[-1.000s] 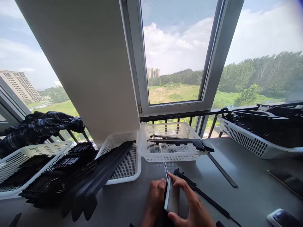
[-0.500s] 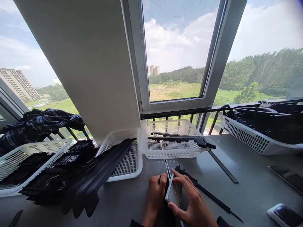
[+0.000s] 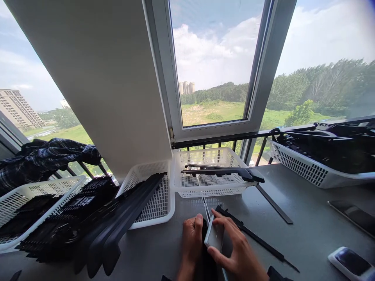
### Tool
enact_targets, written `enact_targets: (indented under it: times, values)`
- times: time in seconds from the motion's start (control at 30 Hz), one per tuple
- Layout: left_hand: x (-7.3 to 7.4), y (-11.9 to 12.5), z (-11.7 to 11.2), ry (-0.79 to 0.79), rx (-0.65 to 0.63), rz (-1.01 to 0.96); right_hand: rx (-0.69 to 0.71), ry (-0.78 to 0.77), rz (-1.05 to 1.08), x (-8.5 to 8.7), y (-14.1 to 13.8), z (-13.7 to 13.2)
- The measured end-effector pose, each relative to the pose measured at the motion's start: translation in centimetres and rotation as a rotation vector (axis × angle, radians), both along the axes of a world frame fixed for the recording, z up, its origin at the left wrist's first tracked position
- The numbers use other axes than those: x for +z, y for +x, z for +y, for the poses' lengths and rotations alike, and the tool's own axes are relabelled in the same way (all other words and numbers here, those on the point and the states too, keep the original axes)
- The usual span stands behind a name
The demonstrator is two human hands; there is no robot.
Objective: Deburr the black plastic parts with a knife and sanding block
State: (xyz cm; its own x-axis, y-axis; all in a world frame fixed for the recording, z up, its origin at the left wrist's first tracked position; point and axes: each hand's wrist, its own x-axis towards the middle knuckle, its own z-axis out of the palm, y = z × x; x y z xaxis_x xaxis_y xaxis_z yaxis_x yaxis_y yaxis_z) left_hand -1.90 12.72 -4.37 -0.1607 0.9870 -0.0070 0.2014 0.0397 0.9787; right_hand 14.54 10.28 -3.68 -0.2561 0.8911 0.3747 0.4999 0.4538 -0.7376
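My right hand (image 3: 238, 249) grips a small rectangular block (image 3: 215, 237) with a pale rim and greyish face, fingers along its top edge and thumb at its lower corner. Close beside it, my left hand (image 3: 191, 244) is closed around a long black part (image 3: 206, 259), most of it in shadow or hidden by the hands. Two thin, light metal strips (image 3: 206, 207) stick out beyond the fingers towards the baskets; what they belong to is hidden. Just right of my right hand, a dark caliper (image 3: 254, 236) lies slanting on the grey table.
Ahead stands a white basket (image 3: 211, 193) with long black parts across it; a steel ruler (image 3: 275, 205) lies beside it. Left are another white basket (image 3: 172, 203) and stacked black parts (image 3: 108, 230). On the right are a loaded basket (image 3: 310, 171), a phone (image 3: 353, 216) and a white-and-dark device (image 3: 351, 262).
The camera view has shifted and tilted slightly. Both hands keep the same hold on the block and the black part.
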Motion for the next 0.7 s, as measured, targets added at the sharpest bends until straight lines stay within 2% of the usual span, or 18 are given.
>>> enact_targets:
  times: [0.07,0.13,0.27,0.47,0.6,0.7]
  values:
    - [-0.3,-0.1,-0.2,-0.013,0.066,0.015,-0.025,0.006,0.003,0.4,0.1,-0.1]
    - [-0.5,-0.2,-0.3,-0.031,0.114,0.040,0.010,0.049,0.018,0.7,0.1,-0.2]
    - [-0.4,-0.3,-0.1,-0.044,0.087,0.088,0.136,0.135,0.028,1.1,0.0,-0.4]
    - [-0.3,-0.2,0.0,-0.044,0.062,0.081,0.055,0.090,0.042,1.2,-0.1,-0.4]
    - [-0.7,-0.4,-0.1,-0.137,0.192,0.010,0.131,0.108,0.046,1.3,-0.1,-0.5]
    - [-0.7,-0.5,-0.1,-0.164,0.218,-0.003,0.101,0.084,0.076,1.1,-0.1,-0.4]
